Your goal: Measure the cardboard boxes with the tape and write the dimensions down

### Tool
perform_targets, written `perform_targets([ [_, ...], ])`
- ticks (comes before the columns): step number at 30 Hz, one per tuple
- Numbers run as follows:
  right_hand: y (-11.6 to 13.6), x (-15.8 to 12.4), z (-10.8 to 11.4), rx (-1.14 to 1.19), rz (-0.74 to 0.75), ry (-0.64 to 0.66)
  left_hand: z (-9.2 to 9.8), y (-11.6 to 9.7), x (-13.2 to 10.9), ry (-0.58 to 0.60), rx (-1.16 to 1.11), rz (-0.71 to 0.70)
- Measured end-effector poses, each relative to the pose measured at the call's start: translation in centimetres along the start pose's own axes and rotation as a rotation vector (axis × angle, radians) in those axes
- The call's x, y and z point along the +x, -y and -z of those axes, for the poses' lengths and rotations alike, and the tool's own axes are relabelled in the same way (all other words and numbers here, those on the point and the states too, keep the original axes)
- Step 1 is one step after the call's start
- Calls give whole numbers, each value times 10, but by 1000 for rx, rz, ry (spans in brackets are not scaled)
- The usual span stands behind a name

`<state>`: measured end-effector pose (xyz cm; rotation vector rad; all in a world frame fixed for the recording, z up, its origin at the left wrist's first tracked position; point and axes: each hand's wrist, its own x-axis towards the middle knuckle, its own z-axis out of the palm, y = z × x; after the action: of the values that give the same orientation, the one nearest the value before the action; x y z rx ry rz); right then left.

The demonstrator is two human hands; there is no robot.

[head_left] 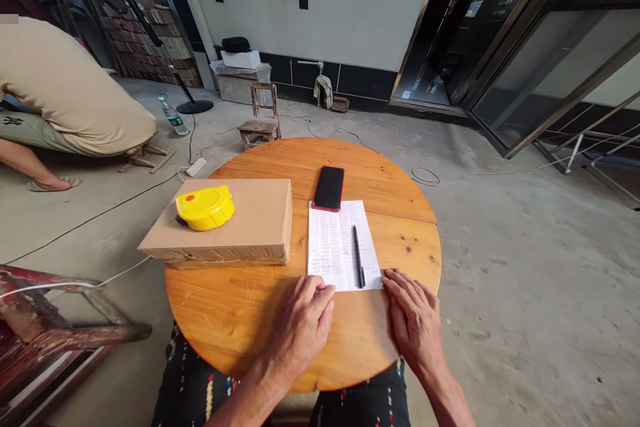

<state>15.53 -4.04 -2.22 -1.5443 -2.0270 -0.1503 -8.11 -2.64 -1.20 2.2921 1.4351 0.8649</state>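
A sheet of paper covered in rows of handwritten or printed marks lies on the round wooden table. A black pen rests on its right half. At the paper's lower left corner is my left hand, fingers loosely bent and fingertips against the edge, with nothing seen in its grasp. My right hand lies flat, fingers stretched out, tips touching the lower right corner. A phone with a red edge overlaps the paper's top.
A cardboard box carrying a yellow tape measure occupies the table's left side. Beyond stand a small wooden chair and a water bottle. A seated person is at left. Cables cross the floor.
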Motion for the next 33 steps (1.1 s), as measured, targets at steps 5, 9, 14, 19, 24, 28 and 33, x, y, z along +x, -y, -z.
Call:
perform_targets([
  [5,0,-4,-5,125,-69,-126,-1,0,1,-13,-39,-8],
  [9,-2,-11,-2,169,-125,-126,5,-5,1,-7,-50,24],
  [14,7,9,14,188,-351,-101,9,-7,-3,32,-37,68],
  [19,73,84,25,306,-91,-65,-16,7,-17,26,67,-38],
  [24,160,171,-4,400,194,92,-13,25,-37,-312,38,-117],
  [28,209,223,-38,308,334,250,56,43,-48,-430,-52,22],
  [33,230,239,-50,337,328,355,125,70,-60,-603,-34,51],
])
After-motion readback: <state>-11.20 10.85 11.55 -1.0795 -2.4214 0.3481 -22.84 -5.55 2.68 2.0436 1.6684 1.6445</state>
